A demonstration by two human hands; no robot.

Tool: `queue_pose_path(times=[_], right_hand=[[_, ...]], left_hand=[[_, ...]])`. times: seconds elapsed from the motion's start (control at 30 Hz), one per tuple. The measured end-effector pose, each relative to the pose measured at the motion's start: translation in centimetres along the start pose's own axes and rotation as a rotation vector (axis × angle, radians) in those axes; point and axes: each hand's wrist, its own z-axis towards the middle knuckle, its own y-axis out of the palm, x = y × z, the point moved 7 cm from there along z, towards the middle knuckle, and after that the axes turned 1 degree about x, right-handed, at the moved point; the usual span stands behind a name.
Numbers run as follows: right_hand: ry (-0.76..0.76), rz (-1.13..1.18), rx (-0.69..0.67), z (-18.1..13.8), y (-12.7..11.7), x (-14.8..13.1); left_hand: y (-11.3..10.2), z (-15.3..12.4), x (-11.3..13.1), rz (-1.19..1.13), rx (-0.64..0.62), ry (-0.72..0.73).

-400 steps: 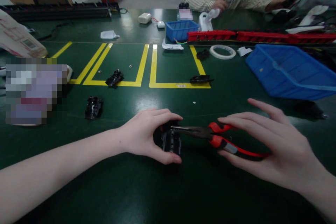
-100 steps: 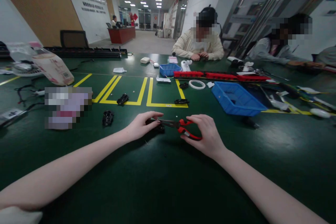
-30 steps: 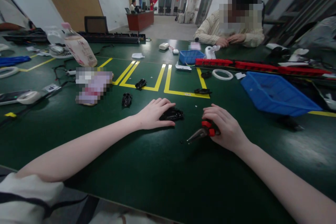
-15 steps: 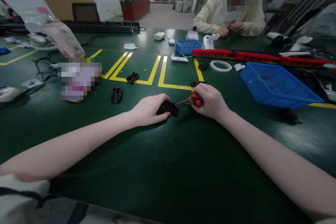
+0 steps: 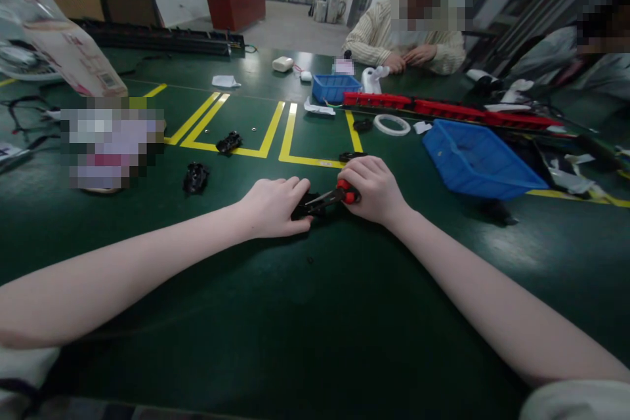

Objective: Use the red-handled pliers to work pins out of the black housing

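My left hand is curled over a small black plastic part and pins it to the green table. My right hand is closed round the red handles of needle-nose pliers. The plier tips reach left into the black part, right by my left fingertips. Most of the part is hidden under my left hand.
Two more black parts lie to the left near yellow floor-tape lines. A big blue bin stands at the right, a small blue bin, red rails and a tape ring behind. Two other people sit across the table.
Over the last second my right hand brought the pliers from lower right up to the black part. My left hand kept hold of the part. The camera view shifted slightly.
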Motion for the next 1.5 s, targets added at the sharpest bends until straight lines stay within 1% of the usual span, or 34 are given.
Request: queue_pose_path(times=[0.1,0.23,0.33,0.43,0.57,0.63,0.73,0.8,0.87,1.07,1.17,1.27,1.4,1.5], right_hand=[[0.009,0.003,-0.018,-0.1,0.1,-0.1],[0.024,-0.01,-0.059,-0.3,0.3,-0.3],[0.033,-0.017,-0.083,-0.4,0.4,-0.3],[0.038,-0.015,-0.09,-0.5,0.4,-0.3],[0.041,-0.01,-0.081,-0.5,0.2,-0.3],[0.043,-0.01,-0.072,-0.6,0.1,-0.3],[0.057,-0.01,-0.047,-0.7,0.0,-0.2],[0.078,-0.007,-0.025,-0.7,-0.2,0.0],[0.101,-0.001,-0.003,-0.7,-0.4,0.2],[0.154,0.021,0.018,-1.0,-0.6,1.3],[0.184,0.021,-0.001,-1.2,-0.5,2.1],[0.2,0.029,-0.019,-1.4,-0.5,2.5],[0.182,0.059,-0.049,-1.4,-0.4,2.3],[0.169,0.076,-0.067,-1.4,-0.4,2.0]], left_hand=[[0.4,0.6,0.1,0.0,-0.032,0.005],[1.1,1.1,-0.3,-0.061,-0.029,0.033],[1.5,1.1,-0.5,-0.115,-0.035,0.051],[1.6,0.9,-0.1,-0.174,-0.03,0.1],[1.2,0.7,0.5,-0.238,-0.013,0.139],[1.1,0.9,0.7,-0.245,-0.025,0.147],[0.7,1.3,1.2,-0.237,-0.028,0.196],[0.6,1.6,1.6,-0.213,-0.014,0.245],[0.7,1.9,1.6,-0.203,-0.001,0.265],[1.1,2.0,0.6,-0.153,0.091,0.226],[1.0,1.9,0.4,-0.211,0.12,0.233],[0.4,2.0,-0.1,-0.301,0.144,0.21],[0.1,2.1,-0.6,-0.418,0.116,0.171],[0.3,2.2,-0.6,-0.423,0.094,0.17]])
